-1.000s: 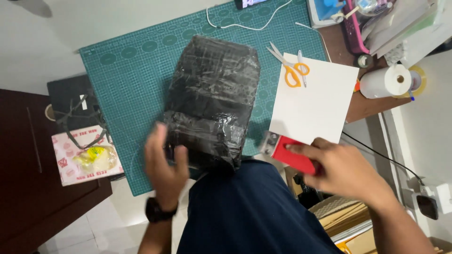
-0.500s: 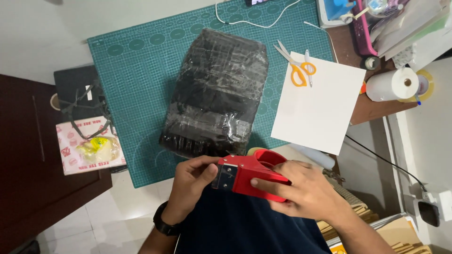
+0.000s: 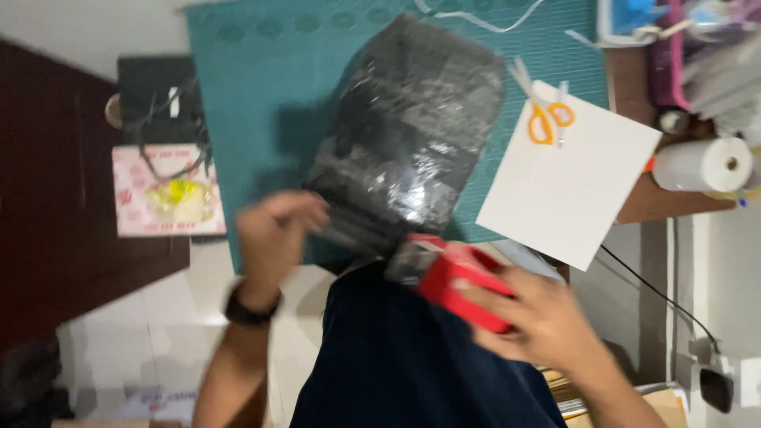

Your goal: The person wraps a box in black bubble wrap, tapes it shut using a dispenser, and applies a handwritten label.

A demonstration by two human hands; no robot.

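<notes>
Nearest, the right hand (image 3: 547, 321) has its fingers clenched around a red tape dispenser (image 3: 456, 289) at the mat's near edge; the left hand (image 3: 273, 230) (blurred, fingers released) touches the black wrapped parcel (image 3: 412, 135) lying on the green cutting mat (image 3: 261, 95), with orange scissors (image 3: 547, 119) on white paper (image 3: 567, 186) beyond

right hand (image 3: 547, 317) grips red tape dispenser (image 3: 460, 289) | left hand (image 3: 277, 230) touches black wrapped parcel (image 3: 412, 135)

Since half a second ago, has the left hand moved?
Yes. The left hand left the red tape dispenser and now sits at the black wrapped parcel's near edge.
</notes>
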